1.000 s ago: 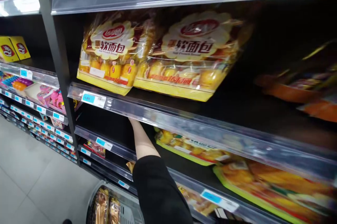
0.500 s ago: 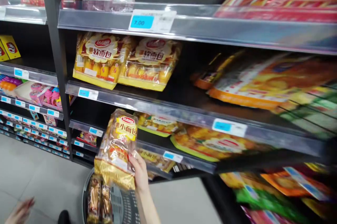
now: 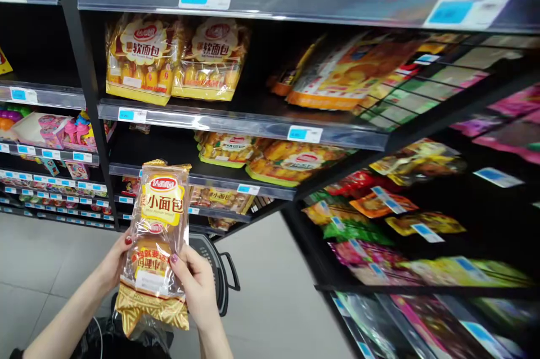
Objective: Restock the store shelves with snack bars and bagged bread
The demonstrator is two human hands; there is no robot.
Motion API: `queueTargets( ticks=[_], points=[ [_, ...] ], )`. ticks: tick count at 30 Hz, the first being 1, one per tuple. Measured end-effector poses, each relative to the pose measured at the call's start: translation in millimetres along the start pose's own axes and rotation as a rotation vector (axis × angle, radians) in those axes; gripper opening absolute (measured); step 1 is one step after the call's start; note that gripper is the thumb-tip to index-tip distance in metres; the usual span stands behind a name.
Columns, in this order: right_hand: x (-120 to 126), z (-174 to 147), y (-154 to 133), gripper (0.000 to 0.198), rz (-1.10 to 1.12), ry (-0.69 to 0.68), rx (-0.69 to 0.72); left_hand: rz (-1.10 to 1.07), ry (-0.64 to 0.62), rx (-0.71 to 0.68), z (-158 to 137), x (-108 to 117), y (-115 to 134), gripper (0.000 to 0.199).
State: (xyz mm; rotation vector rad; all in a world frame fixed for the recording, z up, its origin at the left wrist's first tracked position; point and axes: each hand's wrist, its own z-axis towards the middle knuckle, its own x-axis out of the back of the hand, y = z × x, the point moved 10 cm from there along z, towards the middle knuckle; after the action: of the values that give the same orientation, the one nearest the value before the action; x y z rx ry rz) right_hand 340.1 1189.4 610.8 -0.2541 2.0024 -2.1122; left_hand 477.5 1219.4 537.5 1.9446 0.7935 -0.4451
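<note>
Upright before me is a clear-and-gold bag of bread [image 3: 158,235] with a yellow label, its crimped gold end hanging lowest. My left hand [image 3: 116,260] grips its left edge, the fingers mostly hidden behind the bag. At the right edge my right hand [image 3: 196,280] holds it too, thumb across the front. Behind and below the bag, partly covered, stands a dark grey shopping basket [image 3: 217,269] with a black handle. Two larger bags of soft bread [image 3: 141,58] lean side by side on the shelf beyond.
A dark shelf unit [image 3: 236,122] with price tags runs across in front. Lower shelves carry yellow-green bread bags [image 3: 299,162]. On the right, a rack holds several hanging snack packets [image 3: 382,201]. Toys in a pink box [image 3: 53,129] sit at left. Grey floor tiles [image 3: 261,291] lie below.
My left hand has come up from the lower left and taken the bag's left edge. The bag has moved left and nearer, turned more upright; the view has shifted right and down.
</note>
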Motion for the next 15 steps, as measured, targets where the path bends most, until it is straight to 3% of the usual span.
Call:
queueTargets(
  ticks=[4,10,13,15],
  points=[
    [-5,-12,-11,0.038,-0.133,-0.014,0.041,-0.024,-0.004,-0.053,-11,5,8,0.052],
    [20,-28,-20,0.029,-0.304,0.267,-0.004,-0.061,0.001,-0.165,-24,4,21,0.060],
    [7,-26,-9,0.053,-0.121,0.139,-0.080,-0.076,-0.019,-0.192,-27,2,21,0.066],
    [-4,-25,-5,0.058,0.016,0.058,-0.111,-0.082,-0.041,-0.193,-28,2,18,0.070]
  ],
)
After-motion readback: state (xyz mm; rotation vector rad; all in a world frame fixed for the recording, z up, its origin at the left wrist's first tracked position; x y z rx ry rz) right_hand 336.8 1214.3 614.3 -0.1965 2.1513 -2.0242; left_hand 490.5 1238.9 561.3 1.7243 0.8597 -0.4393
